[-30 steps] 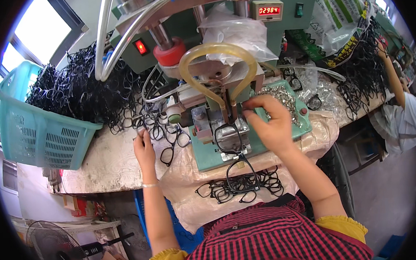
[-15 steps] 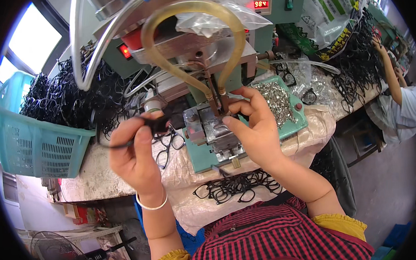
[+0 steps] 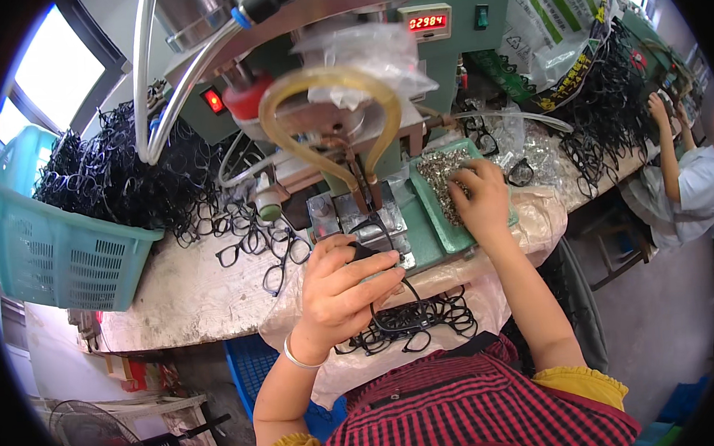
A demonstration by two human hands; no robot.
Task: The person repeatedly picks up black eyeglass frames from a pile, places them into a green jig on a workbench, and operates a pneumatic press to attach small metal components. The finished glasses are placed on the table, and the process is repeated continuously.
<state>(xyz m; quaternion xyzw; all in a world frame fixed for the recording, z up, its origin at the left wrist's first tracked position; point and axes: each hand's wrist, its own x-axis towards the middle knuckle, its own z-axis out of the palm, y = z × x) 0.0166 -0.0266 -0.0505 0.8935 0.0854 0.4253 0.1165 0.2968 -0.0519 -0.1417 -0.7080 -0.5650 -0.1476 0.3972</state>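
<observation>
My left hand (image 3: 348, 292) has its fingers closed on a black eyeglass frame (image 3: 375, 220), which it holds against the front of the metal fixture (image 3: 396, 221). One rim hangs below the fingers. Two copper-coloured prongs (image 3: 367, 197) of the bench machine, fed by a looped yellowish hose (image 3: 394, 116), come down just above the fixture. Over on the right, my right hand (image 3: 483, 200) dips bent, pinched fingertips into small shiny metal parts (image 3: 439, 174) in a green tray (image 3: 455, 238). Whatever is between those fingertips is too small to make out.
A turquoise basket (image 3: 68, 254) heaped with black frames (image 3: 128, 174) stands at left. Loose frames (image 3: 261, 248) lie beside it; more (image 3: 427, 320) rest on the cloth before me. A sack (image 3: 557, 43) and a frame pile (image 3: 610, 121) are at right, near another person (image 3: 689, 173).
My left hand has moved right and down, bringing the eyeglass frame to the fixture. My right hand has left the prongs and reached into the parts tray.
</observation>
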